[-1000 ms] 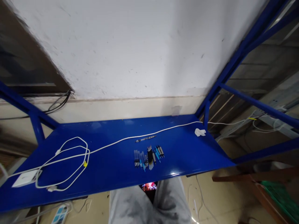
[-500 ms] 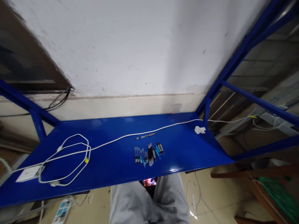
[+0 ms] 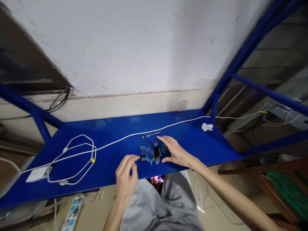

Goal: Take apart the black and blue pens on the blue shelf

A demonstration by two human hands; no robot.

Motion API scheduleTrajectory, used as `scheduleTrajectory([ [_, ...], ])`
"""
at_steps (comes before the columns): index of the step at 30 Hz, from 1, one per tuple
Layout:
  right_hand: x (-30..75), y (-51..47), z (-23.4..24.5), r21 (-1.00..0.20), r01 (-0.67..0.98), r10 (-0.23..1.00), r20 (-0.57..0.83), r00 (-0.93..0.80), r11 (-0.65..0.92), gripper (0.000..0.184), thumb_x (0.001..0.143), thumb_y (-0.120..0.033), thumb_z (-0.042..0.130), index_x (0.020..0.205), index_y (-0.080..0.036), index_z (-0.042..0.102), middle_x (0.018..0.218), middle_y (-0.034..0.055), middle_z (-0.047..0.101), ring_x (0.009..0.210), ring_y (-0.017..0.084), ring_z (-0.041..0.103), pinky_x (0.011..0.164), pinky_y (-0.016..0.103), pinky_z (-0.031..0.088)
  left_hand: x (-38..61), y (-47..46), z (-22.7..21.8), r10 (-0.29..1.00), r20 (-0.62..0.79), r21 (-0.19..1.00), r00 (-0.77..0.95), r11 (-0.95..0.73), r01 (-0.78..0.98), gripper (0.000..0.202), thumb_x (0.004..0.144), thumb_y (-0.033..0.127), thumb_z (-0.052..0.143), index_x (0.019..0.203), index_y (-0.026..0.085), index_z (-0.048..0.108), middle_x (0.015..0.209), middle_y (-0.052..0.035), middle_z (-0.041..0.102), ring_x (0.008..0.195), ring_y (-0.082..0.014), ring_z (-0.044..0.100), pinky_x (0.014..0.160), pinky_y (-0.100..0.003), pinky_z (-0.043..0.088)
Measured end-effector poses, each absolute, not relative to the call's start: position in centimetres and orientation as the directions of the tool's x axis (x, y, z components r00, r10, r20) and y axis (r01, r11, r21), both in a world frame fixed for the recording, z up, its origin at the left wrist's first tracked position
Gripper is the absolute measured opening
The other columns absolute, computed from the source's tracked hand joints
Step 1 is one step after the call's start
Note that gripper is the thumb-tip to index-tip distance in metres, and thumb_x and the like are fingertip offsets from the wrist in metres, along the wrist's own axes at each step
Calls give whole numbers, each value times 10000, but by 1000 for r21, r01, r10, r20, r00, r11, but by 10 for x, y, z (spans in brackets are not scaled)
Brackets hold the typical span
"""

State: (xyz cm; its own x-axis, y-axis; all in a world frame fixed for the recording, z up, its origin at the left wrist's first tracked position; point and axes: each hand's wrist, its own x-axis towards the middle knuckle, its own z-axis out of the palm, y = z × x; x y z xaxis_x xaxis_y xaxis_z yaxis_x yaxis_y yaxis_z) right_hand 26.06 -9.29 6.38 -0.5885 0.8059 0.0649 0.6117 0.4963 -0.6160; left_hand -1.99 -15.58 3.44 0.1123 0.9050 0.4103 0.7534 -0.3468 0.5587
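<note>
On the blue tabletop, pen parts lie sorted in small groups. Clear pen barrels with bluish tips are at the left, beside several dark refills. Blue and grey pen pieces sit at the right, partly covered by my right hand. That hand hovers over them or touches them, I cannot tell which, thumb and fingers apart. My left hand is at the table's front edge, just left of the barrels, fingers loosely bent, thumb apart, holding nothing. One whole pen lies behind the groups.
A white cable crosses the table, with a looped cable and a white box at the left. Crumpled white tissue lies at the right. Blue frame bars rise at the sides. A lit screen shows below the front edge.
Both my hands have come into view from below and now reach to either side of the pen parts. The view has shifted slightly; the parts look unmoved.
</note>
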Motion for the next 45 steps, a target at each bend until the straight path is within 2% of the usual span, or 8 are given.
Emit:
scheduleTrajectory([
  [3, 252, -76, 35, -610, 630, 773, -45, -633, 480, 1343, 704, -526, 901, 1662, -315, -16, 1703, 180, 191, 1582, 413, 145, 1262, 633, 170, -9, -132, 21, 937, 345, 617, -50, -187, 764, 275, 1065, 268, 327, 1096, 246, 600, 1090, -73, 683, 995, -213, 680, 870, -349, 545],
  [6, 247, -68, 23, -600, 615, 741, -55, -669, 511, 1388, 702, -517, 903, 1655, -303, -82, 1709, 189, 176, 1586, 406, 142, 1266, 632, 130, -4, -104, 16, 969, 245, 529, -43, -96, 843, 223, 1055, 298, 358, 1066, 240, 573, 1043, -64, 697, 987, -232, 672, 833, -336, 515],
  [13, 242, -64, 23, -581, 615, 756, 1, -655, 534, 1390, 670, -536, 919, 1660, -321, -33, 1625, 188, 350, 1517, 393, 321, 1247, 639, 177, -8, -77, 17, 979, 180, 258, 92, -137, 956, 200, 1057, 310, 374, 1024, 212, 546, 971, -85, 692, 967, -266, 639, 815, -342, 467],
  [21, 249, -52, 34, -668, 548, 765, 51, -642, 504, 1352, 706, -572, 882, 1662, -299, -34, 1596, 200, 395, 1482, 380, 374, 1216, 606, 278, -12, -70, 15, 989, 133, 205, 60, -87, 975, 253, 1062, 362, 384, 967, 206, 561, 915, -93, 701, 916, -271, 661, 750, -330, 460],
  [29, 229, 14, 38, -775, 380, 850, 369, -376, 504, 1295, 728, -691, 805, 1651, -300, -14, 1591, 185, 394, 1455, 328, 432, 1217, 551, 332, -9, -54, 32, 999, 10, 118, 35, -36, 992, 401, 1074, 455, 337, 999, 189, 627, 897, -133, 726, 926, -309, 706, 684, -319, 455],
  [34, 212, 37, 12, -771, 388, 863, 460, -211, 506, 1163, 770, -742, 732, 1637, -267, 120, 1592, 196, 352, 1414, 318, 472, 1205, 541, 378, -14, -53, 27, 993, -24, 103, 116, -113, 988, 306, 1065, 392, 397, 1015, 187, 619, 1031, -143, 726, 962, -303, 706, 687, -316, 451],
  [38, 214, 30, 4, -735, 414, 842, 499, -206, 537, 942, 779, -715, 746, 1543, -306, 378, 1591, 148, 345, 1459, 329, 423, 1216, 559, 377, -23, -46, 30, 992, 25, 140, 125, -127, 982, 266, 1066, 353, 407, 991, 193, 606, 981, -116, 721, 882, -274, 707, 679, -306, 427],
  [45, 225, 28, 6, -699, 502, 844, 519, -134, 510, 611, 775, -699, 759, 1203, -278, 643, 1549, 136, 348, 1406, 346, 469, 1189, 593, 415, 6, 5, 39, 877, 307, 422, 369, -473, 773, 277, 1086, 376, 384, 1087, 213, 607, 997, -63, 698, 871, -205, 664, 747, -277, 419],
])
